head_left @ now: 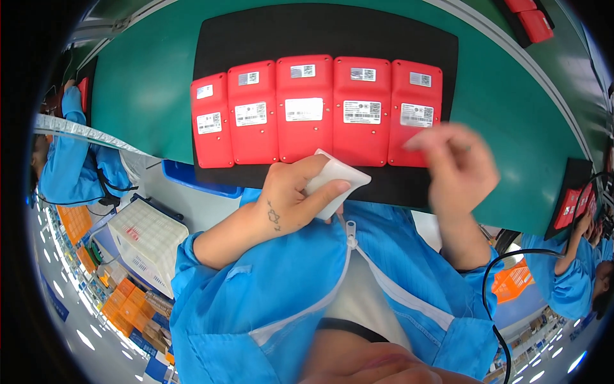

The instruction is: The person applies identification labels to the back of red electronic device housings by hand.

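Several flat red devices lie in a row, backs up with white and silver labels, on a black mat. Closed around a thin white sheet or pad, my left hand is just below the row, thumb on top; what the sheet carries cannot be made out. My right hand, smeared by motion, hovers by the lower right side of the rightmost red device. Its fingertips are near that device's larger label; whether they touch or hold anything is unclear. The middle red device is nearest my left hand.
The mat lies on a green tabletop. Co-workers in blue sit at left and right, with more red devices at the right. A white crate and a blue bin stand at lower left. A black cable hangs at right.
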### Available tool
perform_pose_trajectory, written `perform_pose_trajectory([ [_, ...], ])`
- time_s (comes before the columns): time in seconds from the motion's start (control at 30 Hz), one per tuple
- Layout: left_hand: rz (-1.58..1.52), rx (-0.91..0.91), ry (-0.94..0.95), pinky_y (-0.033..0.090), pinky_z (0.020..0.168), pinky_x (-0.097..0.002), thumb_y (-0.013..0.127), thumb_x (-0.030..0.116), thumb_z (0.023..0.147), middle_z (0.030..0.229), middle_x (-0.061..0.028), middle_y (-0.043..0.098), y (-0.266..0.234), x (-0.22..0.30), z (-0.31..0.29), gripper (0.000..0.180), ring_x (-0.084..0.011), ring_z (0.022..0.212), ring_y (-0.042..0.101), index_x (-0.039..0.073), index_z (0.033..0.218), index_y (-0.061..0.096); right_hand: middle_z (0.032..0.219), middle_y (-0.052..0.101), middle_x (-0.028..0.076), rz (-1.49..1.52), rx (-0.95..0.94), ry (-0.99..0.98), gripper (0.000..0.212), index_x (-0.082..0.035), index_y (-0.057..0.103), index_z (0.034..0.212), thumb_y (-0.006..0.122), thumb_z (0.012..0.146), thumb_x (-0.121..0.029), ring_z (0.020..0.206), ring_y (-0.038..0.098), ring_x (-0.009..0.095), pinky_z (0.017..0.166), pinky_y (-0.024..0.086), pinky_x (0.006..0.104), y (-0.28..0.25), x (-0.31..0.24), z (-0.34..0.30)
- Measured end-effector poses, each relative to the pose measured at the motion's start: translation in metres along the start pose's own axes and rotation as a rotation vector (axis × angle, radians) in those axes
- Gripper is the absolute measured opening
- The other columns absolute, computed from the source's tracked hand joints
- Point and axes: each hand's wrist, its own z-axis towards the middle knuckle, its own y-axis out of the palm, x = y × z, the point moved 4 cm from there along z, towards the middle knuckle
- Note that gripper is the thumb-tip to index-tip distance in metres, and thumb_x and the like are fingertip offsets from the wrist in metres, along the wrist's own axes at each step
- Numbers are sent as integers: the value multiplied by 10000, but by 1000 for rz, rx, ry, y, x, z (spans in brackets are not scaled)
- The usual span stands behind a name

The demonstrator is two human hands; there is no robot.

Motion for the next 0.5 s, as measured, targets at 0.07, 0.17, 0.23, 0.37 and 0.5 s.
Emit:
perform_pose_trajectory([
  [0.07,26,-41,-94,477,491,-210,564,169,795,773,-137,608,0,1,1,217,-163,613,617,-13,911,543,673,582,59,-136,18,237,104,22,561,781,617,741,-56,583,544,78,526,444,186,-25,10,26],
  [0.17,115,-46,0,475,486,-213,564,167,795,782,-136,607,3,-1,5,209,-167,608,616,-10,904,546,635,573,51,-204,-147,423,116,7,564,766,636,729,-76,541,530,70,483,425,172,-29,23,33],
  [0.23,117,-54,-10,474,487,-215,567,167,793,785,-136,607,3,2,6,206,-168,607,615,-8,900,548,588,558,42,-229,-134,384,94,19,579,756,635,717,-47,481,506,52,436,385,147,-26,26,34],
  [0.37,157,-43,38,475,492,-223,576,168,785,794,-137,605,4,0,5,203,-175,608,613,-3,892,554,592,562,50,-320,-202,409,116,9,579,747,645,716,-82,486,513,64,444,405,163,-25,24,37],
  [0.5,154,-47,28,477,496,-227,578,164,783,793,-138,604,3,1,5,203,-180,620,615,-2,895,554,585,561,54,-329,-216,417,134,6,578,733,652,714,-104,488,521,75,447,423,177,-25,25,37],
])
